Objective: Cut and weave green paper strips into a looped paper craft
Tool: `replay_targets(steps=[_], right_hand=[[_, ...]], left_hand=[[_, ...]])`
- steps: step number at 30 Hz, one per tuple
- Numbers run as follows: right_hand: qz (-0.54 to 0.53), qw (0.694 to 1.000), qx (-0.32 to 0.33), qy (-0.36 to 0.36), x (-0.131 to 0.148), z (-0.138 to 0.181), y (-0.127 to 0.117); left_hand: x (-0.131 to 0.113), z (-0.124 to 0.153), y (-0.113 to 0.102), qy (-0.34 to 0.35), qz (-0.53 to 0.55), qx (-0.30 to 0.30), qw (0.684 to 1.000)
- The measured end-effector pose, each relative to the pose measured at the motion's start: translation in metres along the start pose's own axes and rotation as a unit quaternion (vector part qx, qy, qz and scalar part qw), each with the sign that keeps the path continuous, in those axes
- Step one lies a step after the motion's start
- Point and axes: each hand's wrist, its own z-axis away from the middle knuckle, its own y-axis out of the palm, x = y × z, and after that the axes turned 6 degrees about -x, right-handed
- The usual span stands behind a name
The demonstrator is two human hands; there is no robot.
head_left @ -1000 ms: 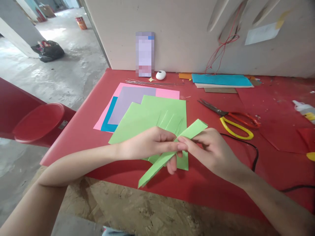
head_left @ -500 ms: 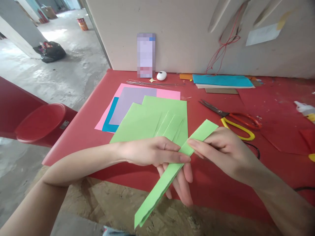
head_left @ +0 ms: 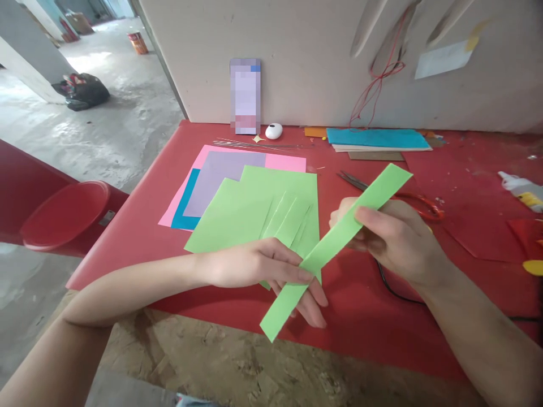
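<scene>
A long green paper strip point(head_left: 335, 242) runs slantwise between my two hands, above the table's front part. Its lower end passes through my left hand point(head_left: 275, 268), the thumb on top and the other fingers beneath. My right hand point(head_left: 386, 232) pinches the strip farther up, thumb on its face and fingers curled behind. Green paper sheets point(head_left: 229, 209) lie just beyond my left hand, with several narrow strips point(head_left: 286, 217) on top. Behind my right hand, a pair of scissors point(head_left: 354, 181) is partly hidden by the strip and the hand.
Pink paper point(head_left: 288, 164), purple paper point(head_left: 224, 175) and blue paper point(head_left: 180, 217) lie left of the green sheets. A phone point(head_left: 246, 99) leans on the wall beside a white egg-shaped item point(head_left: 274, 131). Thin wires point(head_left: 254, 145) lie before it. A glue bottle point(head_left: 520, 189) is at right.
The strip has slid up and right through my left hand as my right hand moved that way. Its split lower end now hangs shorter and looks flat.
</scene>
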Motion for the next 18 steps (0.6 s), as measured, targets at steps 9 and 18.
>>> replay_targets(steps=[9,18], right_hand=[[0.215,0.972,0.023,-0.093,0.005,0.004,0.016],[0.188,0.978,-0.037,-0.083,0.005,0.003,0.02]], left_hand=[[-0.001,-0.006,0.003,0.054,-0.004,-0.114,0.992],[-0.003,-0.001,0.002,0.08,-0.144,-0.184,0.969]])
